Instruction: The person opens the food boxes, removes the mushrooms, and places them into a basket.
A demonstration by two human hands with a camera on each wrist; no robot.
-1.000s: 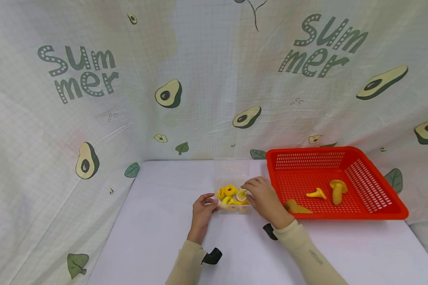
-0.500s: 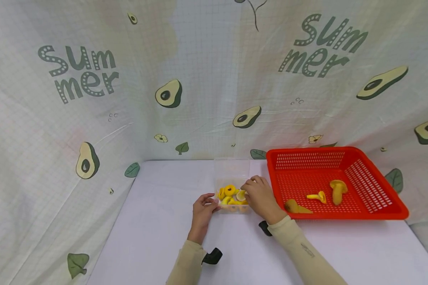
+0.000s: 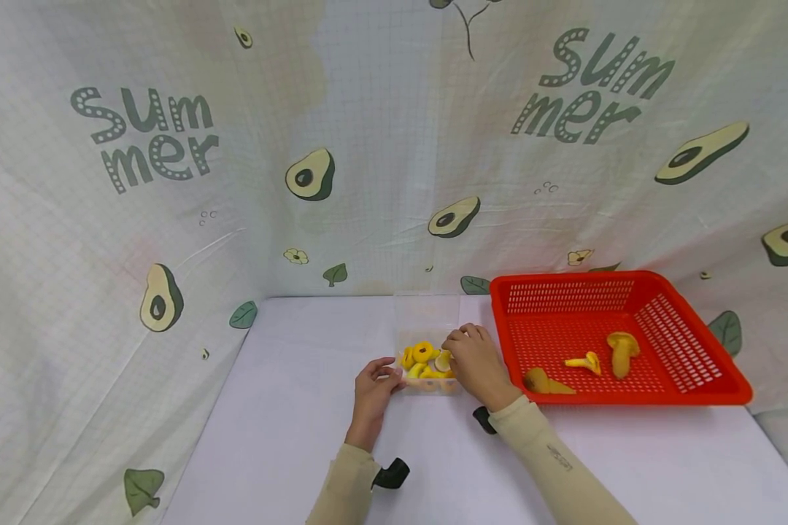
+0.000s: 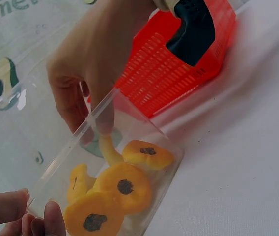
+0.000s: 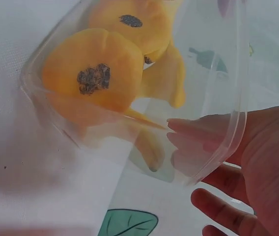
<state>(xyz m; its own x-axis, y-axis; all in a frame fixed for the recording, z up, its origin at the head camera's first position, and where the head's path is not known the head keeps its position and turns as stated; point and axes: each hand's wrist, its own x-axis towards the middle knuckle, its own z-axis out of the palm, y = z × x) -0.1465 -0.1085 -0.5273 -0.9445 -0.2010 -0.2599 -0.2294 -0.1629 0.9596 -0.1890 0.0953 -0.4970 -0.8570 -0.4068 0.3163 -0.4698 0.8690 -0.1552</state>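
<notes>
A clear plastic box (image 3: 427,385) with its lid (image 3: 427,310) raised at the back stands mid-table, holding several yellow mushrooms (image 3: 423,351); dark patches mark some of them (image 4: 125,186). My left hand (image 3: 373,390) grips the box's left side, thumb and fingertips (image 4: 54,219) at its edge. From the right, my right hand (image 3: 479,363) reaches over the rim, fingers bent down inside the box. Its fingertips (image 5: 179,127) pinch a mushroom by the stem (image 4: 109,150); a paler mushroom cap (image 3: 443,362) shows beside these fingers in the head view.
A red perforated basket (image 3: 689,397) stands to the right, close to my right forearm. In it lie a small yellow mushroom (image 3: 586,362), a brownish mushroom (image 3: 622,354) and another (image 3: 546,382) at the near left. A printed cloth (image 3: 368,109) hangs behind the white table (image 3: 289,408).
My right hand has shifted slightly left and deeper over the box. The small yellow mushroom in the basket has turned a little. My left hand stays at the box.
</notes>
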